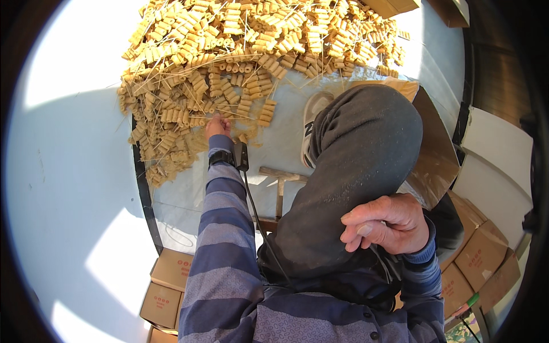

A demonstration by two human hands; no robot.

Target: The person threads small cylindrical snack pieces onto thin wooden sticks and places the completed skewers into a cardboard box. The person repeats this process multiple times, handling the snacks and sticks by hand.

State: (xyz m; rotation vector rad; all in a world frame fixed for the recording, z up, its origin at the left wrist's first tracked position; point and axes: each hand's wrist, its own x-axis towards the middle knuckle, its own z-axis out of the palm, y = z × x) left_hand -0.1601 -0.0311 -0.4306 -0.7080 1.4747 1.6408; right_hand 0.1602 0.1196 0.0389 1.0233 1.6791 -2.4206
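Observation:
My left hand (218, 126) reaches out to the near edge of a heap of tan, ridged, hollow rolls (200, 86) threaded on thin pale sticks. Its fingers are curled in among the sticks; what they grip, if anything, is too small to make out. Just right of it lies a single bunch of rolls (266, 113) at the heap's edge. My right hand (390, 223) hangs above my thigh, far from the heap. The thumb rests against its bent fingers, and nothing shows between them.
A wooden stool frame (280, 174) stands between my left forearm and my bent leg. An open cardboard box (432, 146) is beyond my right knee. Closed cartons stand at lower left (162, 303) and lower right (483, 251). A black cable (254, 211) runs from my left wrist.

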